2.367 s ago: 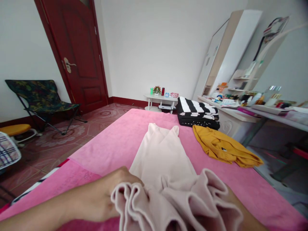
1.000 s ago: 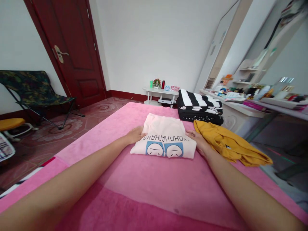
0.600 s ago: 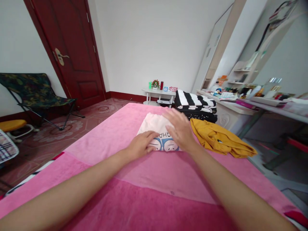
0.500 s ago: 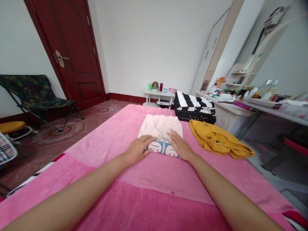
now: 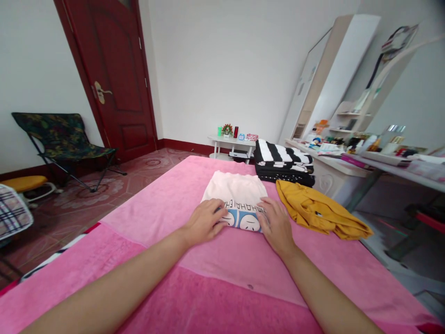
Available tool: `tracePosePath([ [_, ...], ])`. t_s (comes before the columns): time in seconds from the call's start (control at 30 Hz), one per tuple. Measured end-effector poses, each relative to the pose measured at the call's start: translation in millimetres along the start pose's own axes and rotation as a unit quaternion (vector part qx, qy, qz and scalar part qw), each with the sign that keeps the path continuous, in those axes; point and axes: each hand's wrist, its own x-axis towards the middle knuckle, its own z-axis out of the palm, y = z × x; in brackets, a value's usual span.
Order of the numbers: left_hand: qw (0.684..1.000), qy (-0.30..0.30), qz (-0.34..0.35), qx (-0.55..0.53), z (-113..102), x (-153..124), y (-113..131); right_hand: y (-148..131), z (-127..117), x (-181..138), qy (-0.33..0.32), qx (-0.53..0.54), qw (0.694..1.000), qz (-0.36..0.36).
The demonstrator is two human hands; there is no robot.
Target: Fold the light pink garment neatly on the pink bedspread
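Observation:
A folded pale pink T-shirt (image 5: 237,191) with blue cartoon faces and black letters lies on the pink blanket (image 5: 174,204) of the bed. My left hand (image 5: 206,219) rests flat on its near left corner, fingers stretched out. My right hand (image 5: 276,224) lies flat on its near right corner, fingers spread. Neither hand grips the cloth.
A crumpled mustard-yellow garment (image 5: 320,211) lies right of the shirt. Behind it sits a folded stack of black-and-white striped clothes (image 5: 283,161). A cluttered dressing table (image 5: 351,160) stands right. A folding chair (image 5: 60,141), red door (image 5: 111,79) and small white table (image 5: 232,141) are farther off.
The loose pink shirt was folded over into a compact rectangle. My hands then moved from its sides to its near edge, and my right hand has slid a little to the right.

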Motion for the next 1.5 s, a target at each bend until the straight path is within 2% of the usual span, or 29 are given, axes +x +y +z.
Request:
tracePosePath([
  [0.03,1.000,-0.006,0.014,0.011,-1.2,1.6,4.7,-6.2,-0.4,1.4,-0.006,-0.004,1.000,-0.026],
  [0.1,0.999,-0.030,0.024,0.027,-3.7,4.9,13.6,-15.6,0.1,4.0,-0.065,-0.005,0.996,-0.053],
  [0.2,0.996,-0.068,-0.014,0.050,-5.8,9.0,22.6,-19.1,2.1,5.9,-0.129,-0.026,0.991,-0.020],
  [0.3,0.992,-0.084,-0.047,0.076,-3.9,15.6,27.0,-16.2,3.4,6.1,-0.119,-0.061,0.991,0.015],
  [0.43,0.986,-0.101,-0.095,0.095,2.2,38.1,30.3,-15.8,4.6,6.3,-0.107,-0.096,0.990,0.012],
  [0.6,0.962,-0.182,-0.176,0.098,14.8,77.3,21.6,-15.6,5.2,7.6,-0.101,-0.121,0.987,0.021],
  [0.67,0.962,-0.168,-0.189,0.098,23.0,87.0,13.3,-14.4,5.0,8.1,-0.103,-0.126,0.986,0.031],
  [0.73,0.967,-0.127,-0.201,0.098,32.7,91.2,4.4,-13.4,5.3,7.9,-0.105,-0.130,0.985,0.041],
  [0.87,0.958,-0.057,-0.272,0.068,49.8,87.0,-8.4,-13.6,7.1,5.9,-0.111,-0.148,0.981,0.061],
  [0.93,0.951,-0.044,-0.303,0.048,54.6,82.7,-11.0,-16.7,6.8,8.3,-0.125,-0.165,0.975,0.078],
  [1.03,0.937,-0.057,-0.342,0.031,57.7,78.9,-11.4,-28.8,2.7,24.3,-0.158,-0.196,0.962,0.104],
  [1.1,0.933,-0.067,-0.354,0.022,58.8,78.5,-10.8,-39.7,0.0,43.4,-0.142,-0.186,0.969,0.079],
  [1.2,0.939,-0.064,-0.338,0.015,60.6,78.9,-11.1,-44.9,6.1,73.1,-0.075,-0.093,0.992,-0.025],
  [1.27,0.940,-0.072,-0.333,0.012,61.4,78.4,-13.1,-32.5,20.8,84.4,-0.108,-0.038,0.992,-0.054],
  [1.3,0.938,-0.082,-0.336,0.010,61.4,77.8,-14.5,-21.4,30.6,86.3,-0.148,-0.025,0.988,-0.037],
  [1.37,0.932,-0.111,-0.344,-0.002,60.9,76.3,-18.2,5.9,50.9,84.2,-0.221,-0.017,0.974,0.048],
  [1.4,0.929,-0.125,-0.348,-0.009,60.6,75.4,-20.3,19.6,59.9,81.3,-0.233,-0.014,0.968,0.095],
  [1.5,0.927,-0.144,-0.345,-0.032,60.1,72.6,-25.7,48.7,75.9,71.6,-0.209,-0.003,0.960,0.189],
])
